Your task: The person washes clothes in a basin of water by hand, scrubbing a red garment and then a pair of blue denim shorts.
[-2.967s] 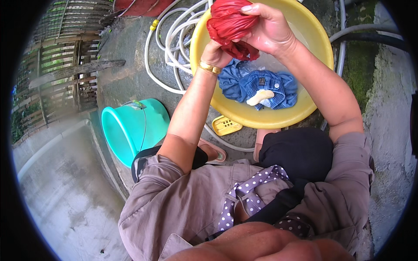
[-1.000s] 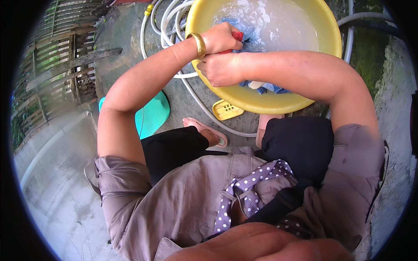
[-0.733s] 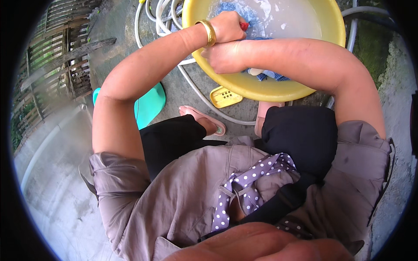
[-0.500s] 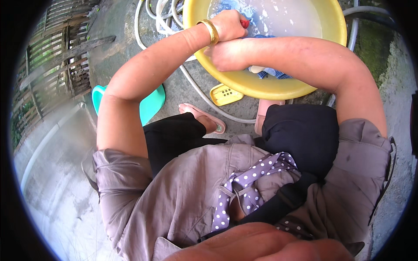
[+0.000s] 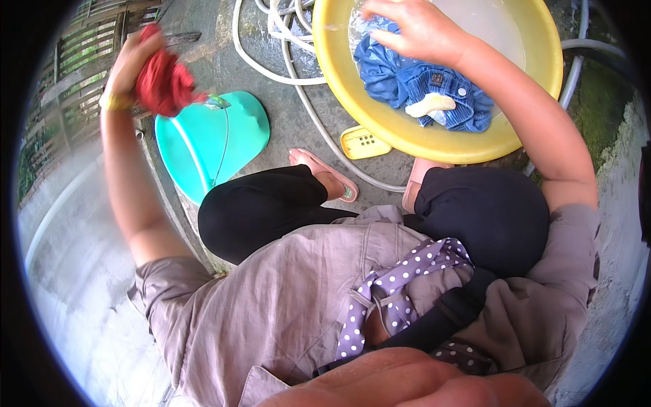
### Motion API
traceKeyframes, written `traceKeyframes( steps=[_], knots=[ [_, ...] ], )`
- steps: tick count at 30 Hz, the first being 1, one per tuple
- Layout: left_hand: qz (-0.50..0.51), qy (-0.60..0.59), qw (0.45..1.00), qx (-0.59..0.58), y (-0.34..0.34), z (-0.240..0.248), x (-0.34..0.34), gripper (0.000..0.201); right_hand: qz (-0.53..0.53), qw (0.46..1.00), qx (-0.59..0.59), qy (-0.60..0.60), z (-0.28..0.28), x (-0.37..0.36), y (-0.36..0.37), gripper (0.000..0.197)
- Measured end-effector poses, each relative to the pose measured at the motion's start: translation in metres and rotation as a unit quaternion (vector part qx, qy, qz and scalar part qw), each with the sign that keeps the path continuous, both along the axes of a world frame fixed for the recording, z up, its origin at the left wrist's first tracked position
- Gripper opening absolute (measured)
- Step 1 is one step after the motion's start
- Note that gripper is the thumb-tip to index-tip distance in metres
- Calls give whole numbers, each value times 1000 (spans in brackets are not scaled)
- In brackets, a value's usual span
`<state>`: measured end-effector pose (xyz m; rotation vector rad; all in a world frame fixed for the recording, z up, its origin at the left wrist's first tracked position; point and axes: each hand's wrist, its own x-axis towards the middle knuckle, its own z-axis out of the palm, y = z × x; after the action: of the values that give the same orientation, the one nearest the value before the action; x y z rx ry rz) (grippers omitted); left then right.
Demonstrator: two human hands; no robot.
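At the far left, my left hand [image 5: 129, 61] grips a bunched red cloth [image 5: 164, 81], raised near a teal bucket [image 5: 247, 122] with a thin wire handle. Motion blurs the cloth a little. Over the large yellow basin [image 5: 332, 74], my right hand [image 5: 420, 30] is open, its fingers apart and nothing held in them. Below it, wet blue clothing [image 5: 386, 74] is heaped in cloudy water, one part ribbed with a button. A pale bar that looks like soap [image 5: 431, 104] rests on the clothing.
A yellow soap dish [image 5: 365, 142] with holes lies on the concrete beside the basin. Pale hose [image 5: 305, 108] loops around the ground at the basin's left. My pink slippers [image 5: 346, 186] are close to the basin. A wooden slat fence [image 5: 74, 74] stands at the far left.
My left hand has swung left, away from the basin, carrying the red cloth out. My right hand has moved up over the water and opened. More of the blue clothing and the bucket now shows.
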<state>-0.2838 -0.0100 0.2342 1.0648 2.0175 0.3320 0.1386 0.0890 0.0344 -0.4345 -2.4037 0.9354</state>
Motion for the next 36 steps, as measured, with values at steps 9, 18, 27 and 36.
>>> traceKeyframes(
  steps=[9, 18, 27, 36],
  knots=[
    [-288, 415, 830, -237, -137, -47, -147, 53, 165, 888, -68, -424, -36, 21, -65, 36],
    [-452, 233, 861, 26, 4, -164, 175, 40, 139, 902, 220, -346, -77, 47, -108, 32],
    [-619, 253, 743, 15, -7, -266, 314, 93, 164, 968, 82, -173, -82, 79, -77, 23],
    [-527, 55, 846, 54, 16, -273, 294, 40, 180, 950, 149, -207, -65, 90, -81, 7]
  ],
)
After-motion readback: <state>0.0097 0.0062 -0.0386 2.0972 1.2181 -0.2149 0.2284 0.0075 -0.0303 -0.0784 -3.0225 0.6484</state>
